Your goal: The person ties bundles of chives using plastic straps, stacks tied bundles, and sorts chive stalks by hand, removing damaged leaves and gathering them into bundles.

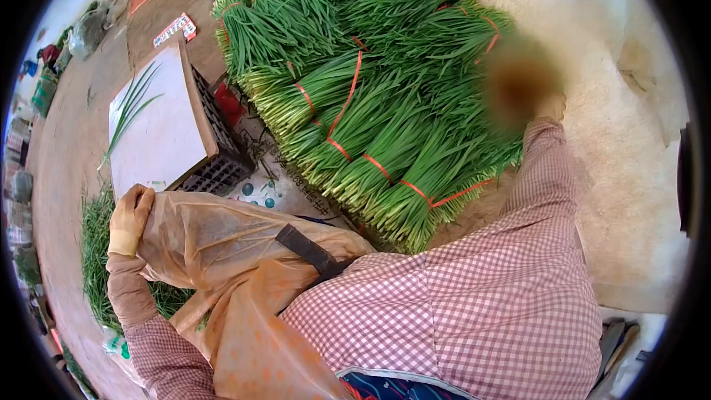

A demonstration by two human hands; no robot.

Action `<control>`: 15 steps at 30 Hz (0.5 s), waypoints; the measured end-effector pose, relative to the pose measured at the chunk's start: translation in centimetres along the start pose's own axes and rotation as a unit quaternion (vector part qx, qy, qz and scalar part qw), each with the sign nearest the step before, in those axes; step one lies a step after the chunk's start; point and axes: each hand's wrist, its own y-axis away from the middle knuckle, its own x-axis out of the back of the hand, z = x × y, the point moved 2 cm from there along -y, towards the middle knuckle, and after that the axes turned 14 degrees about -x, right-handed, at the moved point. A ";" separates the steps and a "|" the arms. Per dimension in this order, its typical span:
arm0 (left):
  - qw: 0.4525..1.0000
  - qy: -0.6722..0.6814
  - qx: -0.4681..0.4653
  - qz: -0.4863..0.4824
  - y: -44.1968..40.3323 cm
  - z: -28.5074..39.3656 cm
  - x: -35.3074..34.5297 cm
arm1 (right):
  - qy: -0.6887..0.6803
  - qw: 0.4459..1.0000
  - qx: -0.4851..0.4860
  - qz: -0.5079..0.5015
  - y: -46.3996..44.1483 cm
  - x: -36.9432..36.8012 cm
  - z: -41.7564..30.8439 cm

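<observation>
My left hand [132, 218], in a pale yellowish glove, rests on my knee with its fingers laid over the plastic covering [215, 230]; it holds nothing that I can see. On the right, my right hand [552, 109] reaches out beside the chive bundles. A brown-green blurred spot covers most of it, so its fingers and anything in them are hidden. Several bundles of green chives [400, 133], bound with red bands, lie packed in a large pile in front of me, pale stem ends outward.
A white board [159, 122] lies on a black plastic crate [218, 167], with a few loose chive leaves [133, 107] on it. Loose greens [100, 274] are heaped left of my knee. A pale wall or sheet [629, 178] stands at right. Other people are far back at upper left.
</observation>
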 end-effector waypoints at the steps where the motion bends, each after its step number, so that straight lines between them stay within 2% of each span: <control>1: 1.000 0.004 0.003 0.000 0.3 -0.2 0.2 | -0.040 0.996 0.076 0.001 1.1 0.3 -1.7; 3: 1.000 0.020 0.000 0.024 0.9 -0.5 0.0 | -0.139 0.969 0.198 -0.055 4.4 0.0 -5.1; 4: 1.000 0.014 -0.004 0.011 1.1 -1.2 -0.1 | -0.219 0.944 0.165 -0.183 6.8 0.2 -6.9; 5: 1.000 0.019 0.000 0.013 1.4 -1.8 -0.3 | -0.262 0.915 0.148 -0.268 9.6 1.0 -8.9; 6: 0.996 -0.028 -0.087 0.023 1.7 -2.1 -0.4 | -0.330 0.859 0.183 -0.347 11.8 2.1 -10.7; 7: 0.982 -0.077 -0.170 0.032 2.3 -2.5 -0.5 | -0.298 0.846 0.142 -0.418 14.3 2.5 -12.4; 8: 0.984 -0.088 -0.156 0.004 2.4 -3.3 -0.7 | -0.317 0.793 0.082 -0.514 16.6 1.6 -13.3; 9: 0.986 -0.087 -0.144 0.007 2.7 -3.5 -0.8 | -0.312 0.768 0.067 -0.555 19.5 2.8 -14.7; 11: 0.974 -0.085 -0.203 0.059 3.3 -2.5 -0.4 | -0.290 0.703 0.106 -0.641 24.3 3.4 -16.1; 12: 0.992 0.097 -0.044 0.066 3.4 -1.8 0.3 | -0.279 0.672 0.096 -0.679 26.9 4.1 -16.9; 15: 0.962 0.230 -0.038 0.144 5.7 -3.2 1.3 | -0.237 0.596 0.157 -0.751 33.5 7.3 -19.9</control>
